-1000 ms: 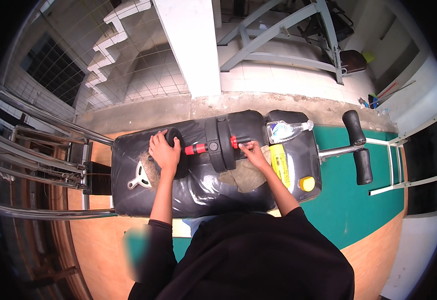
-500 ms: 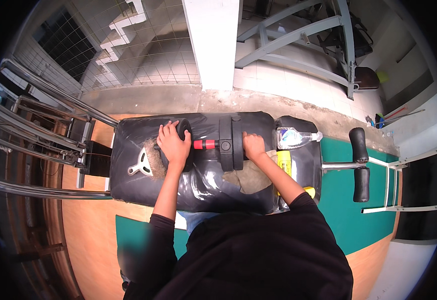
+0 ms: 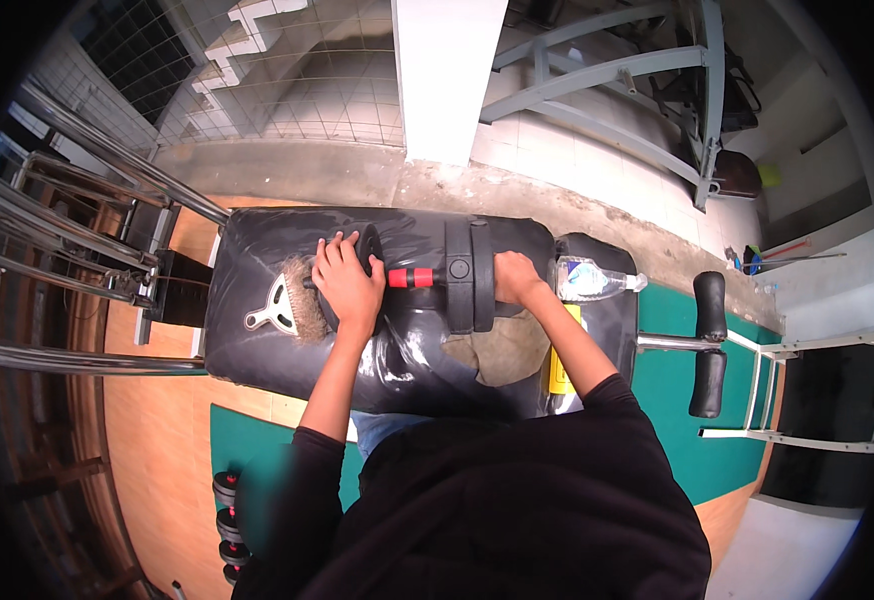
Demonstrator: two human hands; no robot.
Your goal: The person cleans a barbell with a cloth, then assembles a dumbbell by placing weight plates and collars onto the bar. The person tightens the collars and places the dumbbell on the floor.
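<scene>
A dumbbell (image 3: 412, 278) with a red-and-black handle and thick black weight plates lies across the black padded bench (image 3: 257, 245). My left hand (image 3: 349, 285) grips its left plates from above, fingers spread over the rim and thumb toward the handle. Against the outer face of the right plates (image 3: 470, 275), my right hand (image 3: 517, 277) is closed in a fist around the bar's end; what the fingers wrap is hidden. Left of the dumbbell lies a brush (image 3: 277, 310) with a white frame and tan bristles. A grey-brown cloth (image 3: 505, 350) is bunched below my right hand.
A clear bottle (image 3: 597, 280) lies on the bench's right section, near a yellow item (image 3: 562, 370) partly behind my right forearm. Padded rollers (image 3: 709, 300) stick out at the right. Chrome rails (image 3: 87, 360) flank the left, and several small dumbbells (image 3: 229, 525) stand on the floor.
My view has shifted slightly, bringing the floor dumbbells at lower left into sight. The right fist has turned a little at the bar's end; the left hand keeps its place on the plates.
</scene>
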